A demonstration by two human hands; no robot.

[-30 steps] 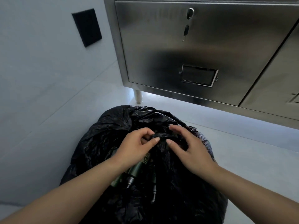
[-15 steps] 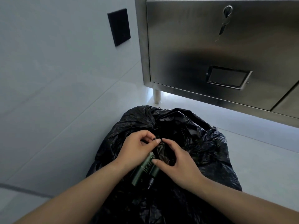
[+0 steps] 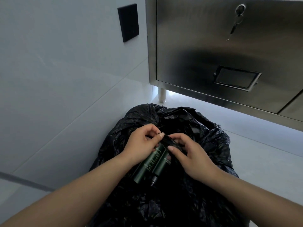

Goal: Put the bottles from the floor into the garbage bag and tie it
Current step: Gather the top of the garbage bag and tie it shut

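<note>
Head view: we look down on a black garbage bag (image 3: 205, 136) standing on a pale tiled floor (image 3: 262, 153), just in front of a stainless-steel cabinet (image 3: 205, 46) and beside a light tiled wall (image 3: 57, 71). Two dark green bottles (image 3: 148, 164) lie side by side in the bag's slack mouth, between the person's wrists. Their upper ends run under the gathered plastic. The right-hand one shows a black neck or cap at its near end. We cannot tell whether the bag holds anything else.

Pale lettering runs along both bottles, but it is too small for us to read. A small rectangular label frame (image 3: 236, 78) on the cabinet door shows no writing we can make out.

The bag's plastic is glossy and heavily crumpled, and its mouth is not yet knotted. The left hand (image 3: 139, 145) pinches a twisted strand of the plastic between thumb and forefinger. The right hand (image 3: 191, 158), just beside it, curls its fingers over the same bunched strand, thumb pressed against it from below.

A key (image 3: 236, 23) hangs in the cabinet's lock, a black wall plate (image 3: 128, 22) sits on the wall, and a short leg (image 3: 162, 95) holds the cabinet off the floor.
</note>
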